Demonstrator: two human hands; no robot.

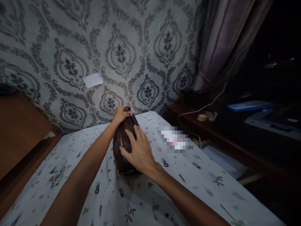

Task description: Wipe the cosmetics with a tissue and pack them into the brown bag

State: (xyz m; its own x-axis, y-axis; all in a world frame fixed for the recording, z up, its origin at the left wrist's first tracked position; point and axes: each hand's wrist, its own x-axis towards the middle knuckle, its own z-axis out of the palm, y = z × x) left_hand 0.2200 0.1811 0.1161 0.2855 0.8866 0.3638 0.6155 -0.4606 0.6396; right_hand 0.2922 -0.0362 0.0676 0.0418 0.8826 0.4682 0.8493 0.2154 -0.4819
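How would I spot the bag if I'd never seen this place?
Below the patterned wall, find the white printed sheet. The bag sits there, the left hand at its far end and the right hand spread over it. It is dark brown with zips, unlike the blurred pale item to its right.

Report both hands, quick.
Left hand: closed, holding the brown bag at its far end.
Right hand: open, fingers spread on the bag.
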